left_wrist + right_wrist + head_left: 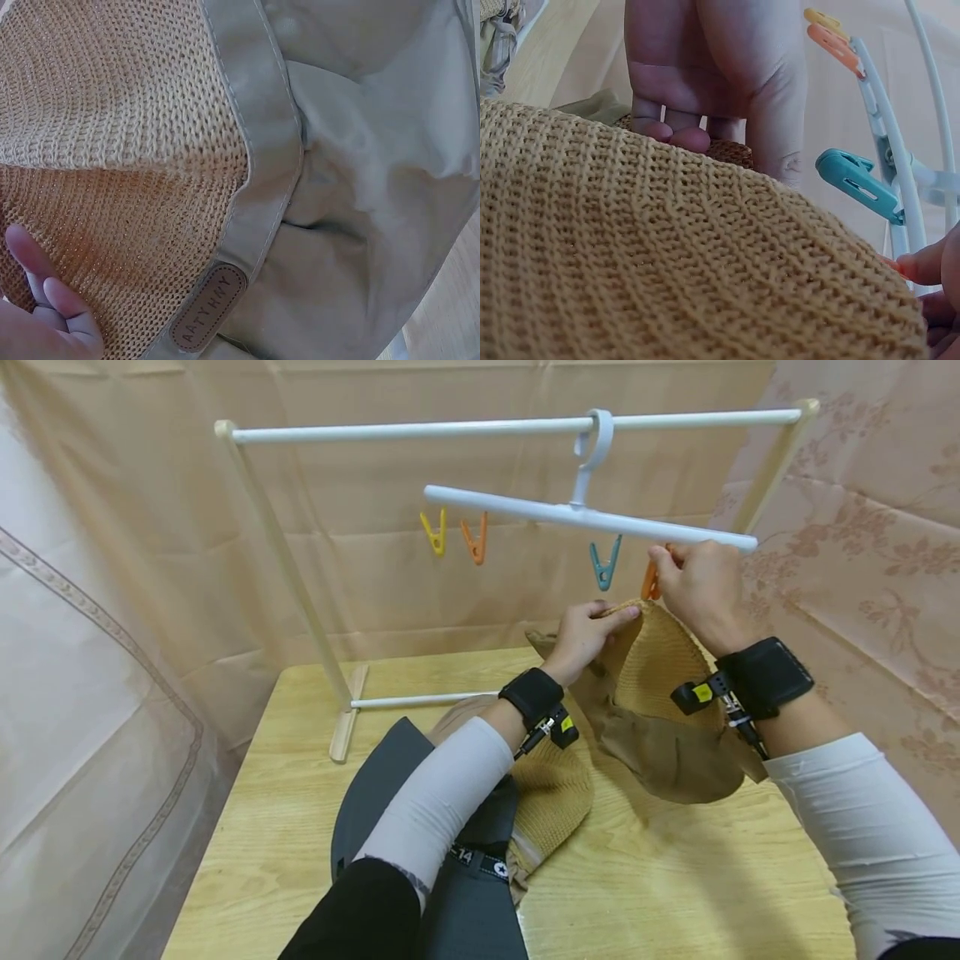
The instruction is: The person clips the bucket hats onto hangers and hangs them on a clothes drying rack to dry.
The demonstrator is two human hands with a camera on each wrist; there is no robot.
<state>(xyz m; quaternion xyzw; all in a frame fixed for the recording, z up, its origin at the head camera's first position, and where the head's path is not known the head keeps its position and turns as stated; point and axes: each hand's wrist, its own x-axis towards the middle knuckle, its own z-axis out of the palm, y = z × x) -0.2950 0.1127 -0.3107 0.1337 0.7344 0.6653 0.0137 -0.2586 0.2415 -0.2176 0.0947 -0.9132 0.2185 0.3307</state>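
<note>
My left hand (583,642) pinches the knitted crown of a tan sun hat (660,668) near its top. In the left wrist view, the hat's knit (127,82) meets a smooth khaki brim (390,112), with a brown label (208,306) on the band. Just under the right end of the white hanger (510,508), my right hand (708,593) grips an orange clothespin (650,582), whose lower end is right at the top of the crown. A teal clothespin (604,565) hangs to its left. The crown hides part of the right hand's fingers in the right wrist view.
The tilted hanger hooks over a rack's white bar (412,432). Yellow (434,533) and orange (474,540) clothespins hang at its left. On the wooden table (262,827) lie a dark grey brimmed piece (397,785) and another tan knitted piece (555,793), partly under the left arm.
</note>
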